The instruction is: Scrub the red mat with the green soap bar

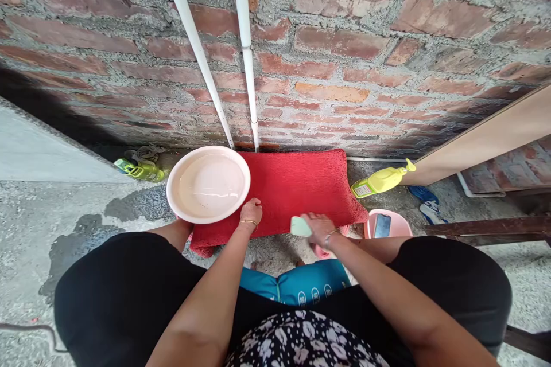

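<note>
A thick red cloth [297,183] lies spread in front of me, its near edge hanging down. On its left part stands a pale pink basin [172,206] with clear water in it. My left hand [252,211] is closed above the cloth, right beside the basin's rim; whatever its curled fingers hold is hidden. My right hand [319,229] grips a pale green block [300,226] at the cloth's near edge. Whether this is a bar of soap or a brush, I cannot tell.
A yellow pump bottle [379,182] leans at the cloth's right, above a pink tub [398,225] with a phone [382,226] on it. A yellow-green bottle [146,171] lies left of the basin. Two white pipes [248,69] run up the brick wall [340,40].
</note>
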A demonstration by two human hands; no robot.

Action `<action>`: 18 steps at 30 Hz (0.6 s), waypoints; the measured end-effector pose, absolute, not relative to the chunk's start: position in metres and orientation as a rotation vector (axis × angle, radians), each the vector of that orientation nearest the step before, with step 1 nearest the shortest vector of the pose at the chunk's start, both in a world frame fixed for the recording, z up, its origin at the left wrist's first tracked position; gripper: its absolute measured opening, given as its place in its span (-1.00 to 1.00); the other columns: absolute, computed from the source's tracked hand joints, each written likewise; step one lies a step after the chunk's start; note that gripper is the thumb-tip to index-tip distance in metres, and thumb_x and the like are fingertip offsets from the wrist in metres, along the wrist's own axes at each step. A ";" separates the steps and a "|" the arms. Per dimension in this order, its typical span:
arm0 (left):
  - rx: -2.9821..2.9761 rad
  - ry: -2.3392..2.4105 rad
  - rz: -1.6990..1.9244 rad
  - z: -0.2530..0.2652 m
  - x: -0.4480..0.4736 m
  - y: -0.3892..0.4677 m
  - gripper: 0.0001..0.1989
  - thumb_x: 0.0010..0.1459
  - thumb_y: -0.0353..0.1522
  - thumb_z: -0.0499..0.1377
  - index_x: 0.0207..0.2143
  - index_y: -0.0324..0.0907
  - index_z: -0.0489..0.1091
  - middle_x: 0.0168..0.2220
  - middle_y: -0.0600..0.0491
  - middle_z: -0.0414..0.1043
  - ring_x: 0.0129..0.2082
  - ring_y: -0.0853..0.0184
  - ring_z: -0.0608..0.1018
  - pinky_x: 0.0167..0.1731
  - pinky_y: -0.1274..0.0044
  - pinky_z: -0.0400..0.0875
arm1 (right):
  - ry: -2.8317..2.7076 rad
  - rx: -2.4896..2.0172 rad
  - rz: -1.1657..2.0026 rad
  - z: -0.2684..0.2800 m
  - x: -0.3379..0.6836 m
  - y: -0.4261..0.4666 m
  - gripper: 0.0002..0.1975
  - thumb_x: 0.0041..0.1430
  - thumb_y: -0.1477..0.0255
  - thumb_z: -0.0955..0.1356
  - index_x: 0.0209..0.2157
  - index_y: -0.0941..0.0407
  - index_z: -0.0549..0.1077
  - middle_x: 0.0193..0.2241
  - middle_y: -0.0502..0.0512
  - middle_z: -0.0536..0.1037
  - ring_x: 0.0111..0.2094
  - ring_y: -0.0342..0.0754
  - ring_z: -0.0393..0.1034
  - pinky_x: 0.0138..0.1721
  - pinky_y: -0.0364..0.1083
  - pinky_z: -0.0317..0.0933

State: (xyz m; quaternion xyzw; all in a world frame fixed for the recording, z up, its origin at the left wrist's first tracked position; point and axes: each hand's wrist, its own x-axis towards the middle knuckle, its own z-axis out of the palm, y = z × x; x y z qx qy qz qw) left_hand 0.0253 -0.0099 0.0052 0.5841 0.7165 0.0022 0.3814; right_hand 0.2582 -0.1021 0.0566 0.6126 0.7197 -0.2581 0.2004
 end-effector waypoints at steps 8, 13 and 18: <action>1.434 1.812 0.015 0.003 0.021 -0.002 -0.76 0.16 -0.42 0.06 -0.13 -0.20 0.41 -0.32 0.02 0.53 -0.36 0.39 0.53 -0.31 0.58 0.34 | 1.787 1.882 -0.687 0.093 0.304 -0.098 -0.53 -0.07 0.44 0.36 -0.04 0.05 0.30 -0.14 0.17 0.42 -0.13 0.07 0.33 -0.15 -0.03 0.07; 1.423 1.808 0.052 0.004 0.019 -0.002 -0.76 0.16 -0.38 0.07 -0.13 -0.19 0.41 -0.22 -0.02 0.52 -0.24 0.34 0.53 -0.22 0.54 0.34 | 2.090 1.665 -0.771 0.059 0.186 -0.063 -0.40 -0.12 0.36 0.39 0.04 0.04 0.25 -0.06 0.17 0.39 -0.06 0.10 0.29 -0.07 0.01 0.08; 1.436 1.818 0.061 0.003 0.019 -0.002 -0.72 0.17 -0.35 0.07 -0.07 -0.22 0.38 -0.11 -0.07 0.49 -0.13 0.31 0.51 -0.14 0.53 0.32 | 2.166 1.576 -0.771 0.036 0.140 -0.045 -0.30 -0.10 0.37 0.38 0.13 0.06 0.17 0.05 0.24 0.31 0.03 0.15 0.22 0.03 0.08 0.02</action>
